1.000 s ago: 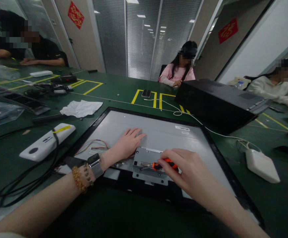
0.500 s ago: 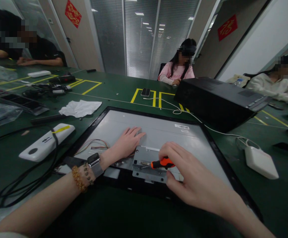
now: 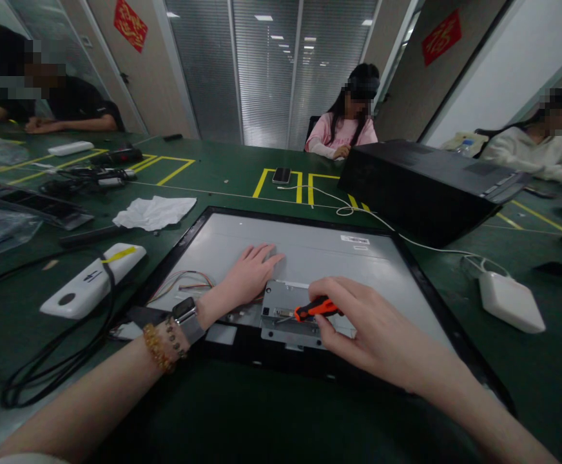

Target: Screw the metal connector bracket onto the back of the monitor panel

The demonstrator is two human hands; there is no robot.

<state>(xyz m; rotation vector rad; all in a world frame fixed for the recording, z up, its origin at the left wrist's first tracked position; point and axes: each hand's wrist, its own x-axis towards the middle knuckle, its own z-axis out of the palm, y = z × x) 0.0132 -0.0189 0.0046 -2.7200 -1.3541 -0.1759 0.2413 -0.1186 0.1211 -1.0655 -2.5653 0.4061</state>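
Your left forearm reaches in from the lower left, wearing one watch (image 3: 184, 310) and two beaded bracelets (image 3: 156, 348). Your left hand (image 3: 248, 274) lies palm down on one grey panel (image 3: 310, 241), fingers extended and gripping nothing. Your right arm comes from the lower right, crossing the panel's black edge; your right hand (image 3: 358, 312) is bent at the fingers, holding one orange-and-black screwdriver (image 3: 316, 309) by its handle. The shaft points left, low over one small metal plate (image 3: 278, 296) at the panel's near side; whether the tip touches anything, you cannot tell. Your right hand hides the plate's right end.

The panel lies flat on the green desk (image 3: 203, 412), thin wires (image 3: 184, 276) on it left of your left hand. Farther left are a white device (image 3: 92, 280) and a looped black cable (image 3: 44, 374) crossing its end; right of the panel sits a white block (image 3: 512, 301) with a cord. Beyond the panel lie one crumpled tissue (image 3: 155, 212), one big black box (image 3: 421, 187) blocking part of the desk behind it, and one phone (image 3: 281, 175). One person in pink (image 3: 341, 132) sits across from you.
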